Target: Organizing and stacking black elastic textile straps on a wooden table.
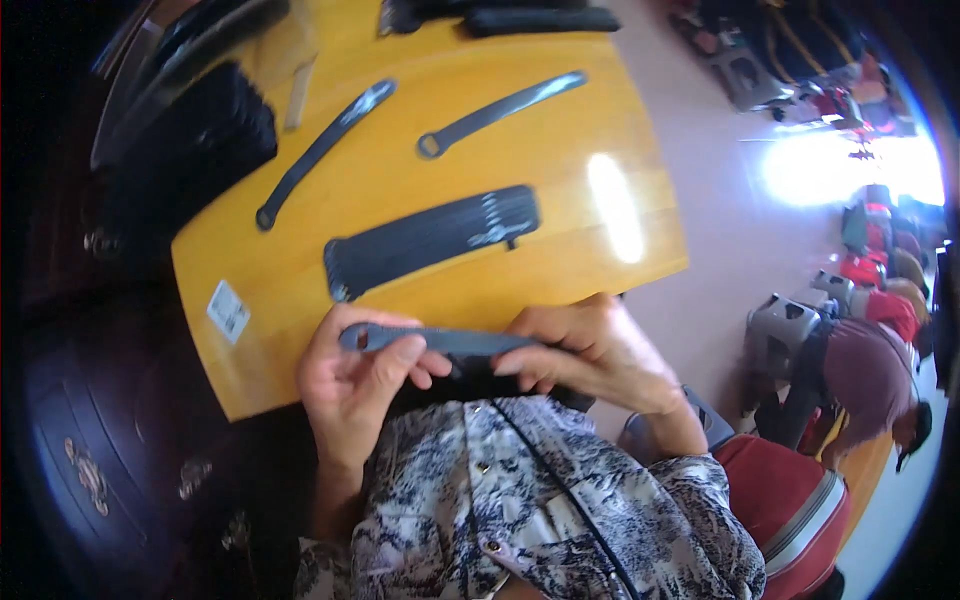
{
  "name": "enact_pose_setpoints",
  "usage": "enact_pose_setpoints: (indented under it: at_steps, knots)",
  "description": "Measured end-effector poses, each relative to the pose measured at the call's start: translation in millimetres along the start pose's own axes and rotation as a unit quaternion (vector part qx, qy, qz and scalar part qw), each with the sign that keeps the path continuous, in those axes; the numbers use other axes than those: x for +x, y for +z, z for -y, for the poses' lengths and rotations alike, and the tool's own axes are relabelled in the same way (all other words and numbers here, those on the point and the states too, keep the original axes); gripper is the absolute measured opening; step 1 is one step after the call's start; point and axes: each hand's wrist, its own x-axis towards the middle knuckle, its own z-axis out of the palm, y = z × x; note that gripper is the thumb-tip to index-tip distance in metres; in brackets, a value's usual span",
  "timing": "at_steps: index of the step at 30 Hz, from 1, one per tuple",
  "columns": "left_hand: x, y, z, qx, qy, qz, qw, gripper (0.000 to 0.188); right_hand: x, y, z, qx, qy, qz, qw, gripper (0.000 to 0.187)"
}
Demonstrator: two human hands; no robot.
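Note:
Between my two hands, close to my body, stretches a flat dark grey strap with a rounded end and a slot in it. My left hand pinches the slotted end, thumb on top. Fingers of my right hand close round the other end, which they partly hide. Just beyond lies a neat stack of black straps with pale markings at its right end. Farther off, two single straps lie apart on the table: a dark one at the left and a grey one with a ring-like end at the right.
The yellow table carries a white label on its left side. A black bundle and long black items sit near its far edges. Dark carved furniture is at the left. At the right are a red bag and a bending person.

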Motion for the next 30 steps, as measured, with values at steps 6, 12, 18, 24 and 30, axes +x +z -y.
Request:
enact_pose_setpoints:
  at_steps: [6,12,18,24,30]
  knots:
    - [-12.8,-36.4,16.3,0.036,-0.050,-0.012,0.998,0.017,16.7,-4.9,-16.5,-0.120,0.008,0.043,0.992,0.027]
    - [-17.3,-52.9,18.8,0.097,-0.030,-0.092,0.991,0.013,17.5,-12.8,-16.7,-0.134,0.058,0.049,0.988,0.020]
    - [-18.1,-59.6,20.4,0.041,-0.072,-0.092,0.992,0.013,15.2,-11.4,-25.9,-0.056,0.060,0.007,0.997,0.022]
    - [-20.3,-58.1,18.7,0.096,-0.031,-0.107,0.989,0.014,9.0,-19.4,-31.5,0.045,0.127,-0.092,0.987,0.018]
    - [-14.3,-54.2,19.0,0.179,-0.003,-0.173,0.969,0.013,5.9,-14.7,-34.5,0.107,0.117,-0.154,0.975,0.017]
